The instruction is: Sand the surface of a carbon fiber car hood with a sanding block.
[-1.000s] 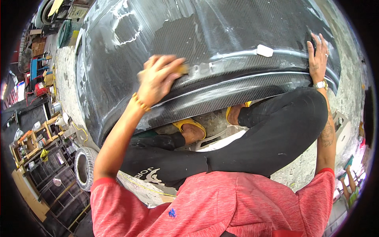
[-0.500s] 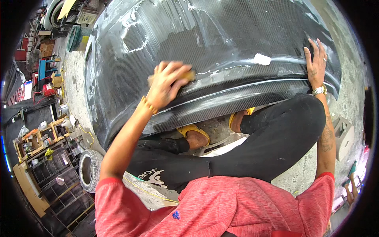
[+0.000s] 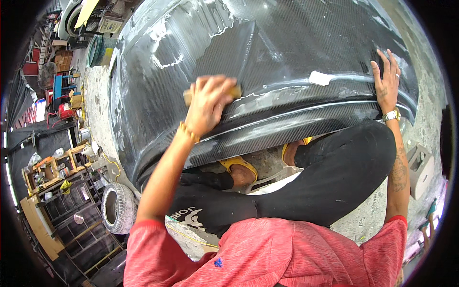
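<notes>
Your left hand [image 3: 209,105] keeps a closed grip on a tan rectangular block [image 3: 235,91] against a glossy black, weave-patterned curved panel [image 3: 287,50]; your right hand [image 3: 386,90] spreads flat near its right edge, a small white rounded slab [image 3: 320,78] lying between.

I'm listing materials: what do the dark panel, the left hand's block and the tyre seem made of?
Panel: probably carbon fibre, glossy, from its fine weave. Block: perhaps foam or wood; dull tan, too blurred to tell. Tyre: probably rubber, dull grey, moulded tread.
</notes>
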A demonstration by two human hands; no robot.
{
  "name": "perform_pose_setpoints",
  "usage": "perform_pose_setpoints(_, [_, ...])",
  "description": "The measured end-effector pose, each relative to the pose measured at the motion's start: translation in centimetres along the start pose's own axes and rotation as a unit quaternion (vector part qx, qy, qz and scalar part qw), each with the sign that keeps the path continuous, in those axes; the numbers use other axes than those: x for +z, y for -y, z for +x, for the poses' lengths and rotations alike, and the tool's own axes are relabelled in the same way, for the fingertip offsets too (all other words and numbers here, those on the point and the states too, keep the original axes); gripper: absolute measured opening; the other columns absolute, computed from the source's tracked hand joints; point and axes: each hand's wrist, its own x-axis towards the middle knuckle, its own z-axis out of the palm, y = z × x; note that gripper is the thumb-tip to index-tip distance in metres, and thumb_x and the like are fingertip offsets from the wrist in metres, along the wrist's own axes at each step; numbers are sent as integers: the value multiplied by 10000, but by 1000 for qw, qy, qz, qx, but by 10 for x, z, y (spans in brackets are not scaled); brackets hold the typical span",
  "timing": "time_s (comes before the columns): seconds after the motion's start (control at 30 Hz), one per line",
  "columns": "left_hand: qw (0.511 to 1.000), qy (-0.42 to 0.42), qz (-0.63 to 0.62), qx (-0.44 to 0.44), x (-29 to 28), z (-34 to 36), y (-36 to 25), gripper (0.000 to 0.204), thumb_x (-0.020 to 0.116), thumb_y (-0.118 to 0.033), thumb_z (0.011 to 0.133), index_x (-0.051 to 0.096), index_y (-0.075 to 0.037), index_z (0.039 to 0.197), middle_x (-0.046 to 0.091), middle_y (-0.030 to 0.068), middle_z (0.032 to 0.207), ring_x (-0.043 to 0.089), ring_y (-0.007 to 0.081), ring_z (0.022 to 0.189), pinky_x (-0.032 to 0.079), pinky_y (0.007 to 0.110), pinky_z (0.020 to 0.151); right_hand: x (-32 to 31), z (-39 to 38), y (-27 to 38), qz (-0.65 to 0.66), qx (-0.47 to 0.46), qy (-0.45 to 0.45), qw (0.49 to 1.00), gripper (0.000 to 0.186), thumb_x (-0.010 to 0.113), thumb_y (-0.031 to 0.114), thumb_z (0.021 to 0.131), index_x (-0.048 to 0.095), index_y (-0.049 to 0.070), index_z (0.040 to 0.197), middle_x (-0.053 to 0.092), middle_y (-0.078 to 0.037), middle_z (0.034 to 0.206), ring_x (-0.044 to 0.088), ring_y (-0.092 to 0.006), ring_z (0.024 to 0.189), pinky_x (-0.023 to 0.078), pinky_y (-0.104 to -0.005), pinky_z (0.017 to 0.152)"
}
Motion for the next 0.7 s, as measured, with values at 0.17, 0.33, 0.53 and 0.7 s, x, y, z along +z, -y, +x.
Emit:
perform_pose_setpoints(0.17, [995, -85, 43, -3, -3, 147, 21, 337, 666, -205, 929, 663, -144, 1260, 624, 111, 1224, 543, 388, 1134, 402, 511, 1022, 10, 7, -8, 20, -31, -16, 999, 534, 492, 496, 1042, 539, 156, 1450, 420, -171, 1559, 359, -330, 1461, 243, -479, 1201])
perform_pose_setpoints(0.33, [996, -81, 17, 38, 23, 66, -2, 413, 703, -183, 888, 667, -221, 1297, 625, 41, 1242, 538, 325, 1120, 426, 494, 943, 4, -2, -22, 22, -18, -16, 999, 523, 488, 482, 1045, 529, 172, 1464, 413, -159, 1566, 350, -325, 1467, 224, -481, 1207])
perform_pose_setpoints(0.53, [997, 36, 7, 63, 1, 35, -29, 466, 698, -97, 852, 671, -143, 1315, 628, 85, 1237, 536, 321, 1138, 421, 442, 1005, -10, 1, 3, 25, -2, -2, 1000, 536, 499, 518, 1029, 545, 180, 1443, 419, -161, 1555, 366, -354, 1445, 249, -496, 1195])
perform_pose_setpoints(0.7, [990, -62, 41, 121, 29, 177, -18, 312, 663, -202, 943, 676, -215, 1254, 634, 23, 1211, 530, 322, 1048, 429, 455, 926, 11, 6, 2, 43, -10, -24, 999, 549, 484, 538, 1028, 532, 194, 1453, 416, -156, 1555, 363, -344, 1448, 235, -497, 1201])
